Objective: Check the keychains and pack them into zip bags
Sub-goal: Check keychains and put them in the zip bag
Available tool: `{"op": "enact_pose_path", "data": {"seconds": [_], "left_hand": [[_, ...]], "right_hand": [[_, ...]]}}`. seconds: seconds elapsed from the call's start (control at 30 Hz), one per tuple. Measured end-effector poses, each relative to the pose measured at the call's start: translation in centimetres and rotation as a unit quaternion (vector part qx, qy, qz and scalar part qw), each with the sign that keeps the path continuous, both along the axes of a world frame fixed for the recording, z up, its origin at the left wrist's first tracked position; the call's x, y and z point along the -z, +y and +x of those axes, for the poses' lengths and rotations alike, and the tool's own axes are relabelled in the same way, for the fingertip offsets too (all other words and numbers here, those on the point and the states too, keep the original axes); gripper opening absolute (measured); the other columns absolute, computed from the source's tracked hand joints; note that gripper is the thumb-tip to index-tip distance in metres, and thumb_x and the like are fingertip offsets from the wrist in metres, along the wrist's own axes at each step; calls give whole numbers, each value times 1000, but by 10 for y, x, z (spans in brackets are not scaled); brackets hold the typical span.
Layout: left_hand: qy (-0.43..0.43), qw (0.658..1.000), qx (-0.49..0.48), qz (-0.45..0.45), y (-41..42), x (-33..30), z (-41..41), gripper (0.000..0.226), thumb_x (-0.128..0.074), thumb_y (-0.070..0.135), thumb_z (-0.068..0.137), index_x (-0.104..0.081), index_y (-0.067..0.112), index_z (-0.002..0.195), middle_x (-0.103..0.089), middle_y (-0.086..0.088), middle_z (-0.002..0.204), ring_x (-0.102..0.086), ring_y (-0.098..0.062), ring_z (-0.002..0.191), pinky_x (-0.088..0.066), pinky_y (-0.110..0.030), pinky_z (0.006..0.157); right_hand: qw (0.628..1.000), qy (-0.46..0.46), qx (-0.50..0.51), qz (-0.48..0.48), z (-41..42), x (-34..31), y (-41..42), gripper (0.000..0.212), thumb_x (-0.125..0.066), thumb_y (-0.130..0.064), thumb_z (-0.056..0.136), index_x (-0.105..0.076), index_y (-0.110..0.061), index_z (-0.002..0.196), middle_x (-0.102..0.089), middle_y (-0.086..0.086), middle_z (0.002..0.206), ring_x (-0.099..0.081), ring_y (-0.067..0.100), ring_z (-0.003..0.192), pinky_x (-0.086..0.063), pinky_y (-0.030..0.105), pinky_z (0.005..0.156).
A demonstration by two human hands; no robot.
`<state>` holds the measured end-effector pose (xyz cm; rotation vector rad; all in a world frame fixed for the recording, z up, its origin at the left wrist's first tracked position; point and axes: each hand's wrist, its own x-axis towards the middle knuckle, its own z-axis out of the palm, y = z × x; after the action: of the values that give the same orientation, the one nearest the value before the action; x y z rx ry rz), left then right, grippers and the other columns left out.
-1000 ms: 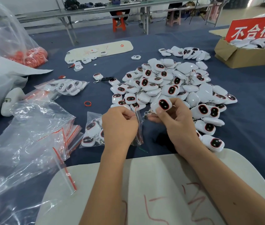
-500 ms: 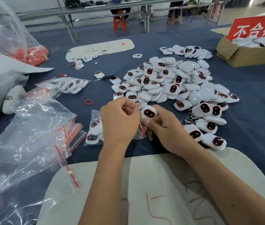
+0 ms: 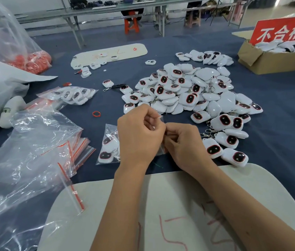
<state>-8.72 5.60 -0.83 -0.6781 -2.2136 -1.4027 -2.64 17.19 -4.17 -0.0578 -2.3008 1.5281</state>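
Observation:
A heap of white keychains (image 3: 188, 91) with dark red-rimmed faces covers the blue table ahead. A clear zip bag (image 3: 109, 144) holding several keychains lies in front of me, its right part under my hands. My left hand (image 3: 139, 138) pinches the bag's red-lined mouth edge between curled fingers. My right hand (image 3: 184, 144) meets it at the opening, fingers curled down against the bag; whether a keychain is still in them is hidden. A filled zip bag (image 3: 70, 95) lies to the left.
Empty zip bags (image 3: 34, 153) pile up at the left, near a big plastic sack (image 3: 7, 51) of red rings. A cardboard box (image 3: 273, 58) with a red sign stands far right. A white board (image 3: 161, 205) lies under my forearms, another board (image 3: 110, 53) farther back.
My right hand brought a keychain down from the heap to the bag's mouth; the keychain is now out of sight. Both hands have closed together at the opening.

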Motion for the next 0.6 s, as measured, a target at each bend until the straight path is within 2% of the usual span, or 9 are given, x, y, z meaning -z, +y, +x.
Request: {"op": "enact_pose_path", "data": {"seconds": [0.1, 0.2, 0.27, 0.37, 0.43, 0.5, 0.53, 0.6], "left_hand": [[-10, 999, -17, 32, -1, 1, -2, 13, -71, 5, 72, -68, 18, 74, -62, 12, 63, -60, -8, 60, -43, -10, 56], [-16, 999, -24, 44, -1, 2, -2, 13, -70, 6, 73, -68, 19, 74, -62, 12, 63, -60, -8, 59, -42, -9, 56], [-26, 998, -29, 45, 1, 4, -3, 13, -71, 6, 75, -69, 19, 74, -63, 12, 63, -60, -8, 59, -45, -14, 56], [-72, 997, -22, 18, 11, 10, -1, 11, -70, 7, 81, -69, 17, 78, -65, 9, 66, -61, -10, 61, -55, -31, 64], [-94, 995, 23, -23, 23, 15, 5, 10, -66, 5, 83, -70, 14, 82, -66, 6, 69, -61, -13, 65, -55, -39, 69], [-89, 992, 68, -64, 33, 21, 14, 12, -64, 3, 83, -70, 13, 84, -69, 3, 74, -61, -15, 69, -52, -40, 72], [-90, 990, 79, -77, 35, 24, 15, 12, -64, 1, 84, -70, 12, 85, -69, 2, 77, -61, -16, 72, -51, -40, 73], [-123, 987, 75, -76, 35, 29, 11, 13, -63, 0, 85, -70, 11, 87, -69, 2, 77, -60, -14, 72, -50, -35, 73]], "right_hand": [[994, -1, -90, 69, 2, -1, 1, 38, -43, 21, 83, -70, -6, 90, -66, 3, 86, -64, 27, 82, -53, 48, 79], [993, 34, -66, 91, 0, -1, 0, 40, -48, 23, 78, -74, -5, 90, -64, -1, 87, -62, 18, 79, -49, 38, 71], [990, 86, 25, 107, 0, -1, -2, 36, -57, 18, 77, -78, -9, 89, -70, -3, 82, -62, 12, 78, -47, 33, 68], [942, 114, 254, 186, 2, 0, 1, 22, -67, 4, 86, -80, -10, 96, -76, 0, 91, -60, 25, 93, -49, 37, 79], [906, 18, 326, 269, 2, -1, 7, 27, -63, -4, 90, -75, -12, 113, -74, 7, 112, -54, 33, 114, -45, 42, 95], [876, -121, 314, 345, -1, -1, 10, 40, -58, -16, 97, -60, -18, 137, -61, 8, 139, -42, 36, 138, -34, 44, 111], [862, -170, 298, 374, -3, -2, 9, 44, -55, -22, 101, -51, -21, 145, -54, 7, 146, -38, 36, 143, -32, 44, 113], [868, -164, 272, 381, -3, -2, 6, 47, -54, -20, 102, -45, -20, 148, -55, 7, 144, -44, 35, 138, -36, 42, 109]]}}
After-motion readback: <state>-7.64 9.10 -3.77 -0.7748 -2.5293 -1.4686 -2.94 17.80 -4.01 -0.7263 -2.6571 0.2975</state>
